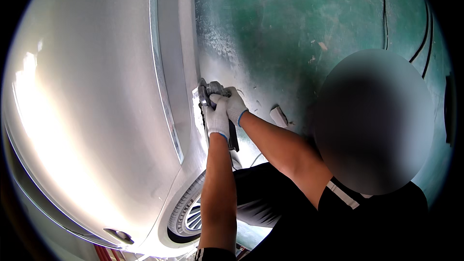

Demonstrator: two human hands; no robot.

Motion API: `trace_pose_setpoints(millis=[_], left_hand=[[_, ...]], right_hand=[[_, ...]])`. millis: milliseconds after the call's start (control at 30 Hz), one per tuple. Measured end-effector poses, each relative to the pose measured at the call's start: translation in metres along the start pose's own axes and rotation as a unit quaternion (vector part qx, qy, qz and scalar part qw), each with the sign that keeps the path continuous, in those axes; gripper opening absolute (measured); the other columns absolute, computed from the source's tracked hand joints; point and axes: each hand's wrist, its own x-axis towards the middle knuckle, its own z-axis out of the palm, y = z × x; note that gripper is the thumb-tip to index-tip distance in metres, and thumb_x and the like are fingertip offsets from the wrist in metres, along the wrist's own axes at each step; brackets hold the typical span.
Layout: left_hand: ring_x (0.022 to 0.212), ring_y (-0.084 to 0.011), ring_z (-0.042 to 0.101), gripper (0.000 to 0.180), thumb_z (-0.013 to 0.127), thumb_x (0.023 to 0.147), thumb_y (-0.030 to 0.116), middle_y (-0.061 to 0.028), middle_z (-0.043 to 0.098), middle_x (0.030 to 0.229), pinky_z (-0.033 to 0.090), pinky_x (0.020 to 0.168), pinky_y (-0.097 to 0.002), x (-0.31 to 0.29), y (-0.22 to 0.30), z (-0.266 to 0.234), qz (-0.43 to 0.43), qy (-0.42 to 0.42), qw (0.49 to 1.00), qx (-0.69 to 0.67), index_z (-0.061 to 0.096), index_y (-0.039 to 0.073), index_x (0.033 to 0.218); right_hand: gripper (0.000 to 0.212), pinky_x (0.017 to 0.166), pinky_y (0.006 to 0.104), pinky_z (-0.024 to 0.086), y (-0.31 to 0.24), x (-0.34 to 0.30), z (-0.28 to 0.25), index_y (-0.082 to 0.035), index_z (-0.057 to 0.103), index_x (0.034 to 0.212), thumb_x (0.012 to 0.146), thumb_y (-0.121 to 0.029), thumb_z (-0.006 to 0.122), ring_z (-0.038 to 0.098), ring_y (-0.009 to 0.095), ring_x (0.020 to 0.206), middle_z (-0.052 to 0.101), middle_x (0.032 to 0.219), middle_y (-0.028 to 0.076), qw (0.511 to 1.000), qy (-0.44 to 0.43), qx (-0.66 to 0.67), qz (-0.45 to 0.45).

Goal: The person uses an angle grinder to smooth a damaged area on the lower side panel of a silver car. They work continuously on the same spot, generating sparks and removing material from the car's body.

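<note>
Both my hands wear white knitted gloves with blue cuffs and are closed around a grey-and-black power tool (211, 90), which looks like an angle grinder. My left hand (217, 117) grips it from below, close to the car. At its right side my right hand (235, 105) wraps over it. The tool's round head is up against or very near the lower sill (191, 63) of a silver car (101, 101). A black part of the tool (234, 136) shows below my hands. Gloves hide the middle of the tool, and glare whitens the sill beside it.
The car's wheel (186, 210) stands below the tool, beside my left forearm. On the green floor (290, 19), dusted white near the sill, lies a small pale block (279, 116). Black cables (425, 38) run along the floor at right. A blurred oval (374, 121) hides the right side.
</note>
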Motion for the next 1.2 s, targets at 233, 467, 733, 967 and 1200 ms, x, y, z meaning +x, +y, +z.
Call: trace_pose_setpoints(millis=[233,467,733,967,1200], left_hand=[[0.112,-0.0251,0.069,0.068,0.077,0.092,0.039,-0.0156,0.069,0.126,0.057,0.096,-0.038,-0.017,0.009,0.008,-0.083,0.032,0.996,0.022,0.059,0.0,0.145],[0.11,-0.0235,0.069,0.062,0.078,0.092,0.035,-0.0145,0.069,0.122,0.058,0.094,-0.0366,0.004,0.005,0.007,-0.013,0.03,0.998,0.059,0.061,-0.001,0.139],[0.107,-0.0225,0.069,0.06,0.08,0.091,0.038,-0.0133,0.069,0.122,0.058,0.091,-0.038,-0.002,0.015,0.019,-0.073,0.038,0.996,0.026,0.064,0.003,0.138],[0.108,-0.0242,0.072,0.078,0.082,0.09,0.048,-0.0171,0.072,0.121,0.059,0.091,-0.0364,-0.008,0.0,0.026,-0.091,0.069,0.993,-0.034,0.062,-0.009,0.138],[0.104,-0.021,0.067,0.088,0.084,0.088,0.058,-0.0129,0.069,0.117,0.056,0.09,-0.034,0.005,-0.016,0.023,-0.098,0.067,0.992,0.032,0.06,-0.008,0.141]], right_hand=[[0.07,0.094,0.0389,0.058,-0.003,0.001,-0.009,0.008,0.057,0.13,0.086,-0.036,0.089,0.073,0.028,0.106,0.074,0.117,0.023,0.995,-0.003,-0.085,0.049],[0.074,0.094,0.0403,0.059,-0.025,-0.006,-0.005,0.009,0.059,0.132,0.085,-0.038,0.09,0.073,0.028,0.103,0.073,0.117,0.023,0.999,-0.023,0.015,0.038],[0.073,0.091,0.0444,0.061,-0.017,0.017,-0.016,0.01,0.058,0.134,0.085,-0.035,0.089,0.074,0.029,0.101,0.073,0.117,0.023,0.996,-0.05,0.012,0.074],[0.082,0.094,0.0423,0.061,-0.001,0.033,-0.028,0.012,0.06,0.136,0.084,-0.046,0.087,0.074,0.03,0.106,0.074,0.121,0.026,0.99,-0.094,-0.059,0.086],[0.079,0.089,0.044,0.062,0.0,0.05,-0.034,0.012,0.064,0.131,0.083,-0.046,0.086,0.076,0.029,0.096,0.077,0.113,0.023,0.966,-0.179,-0.148,0.11]])
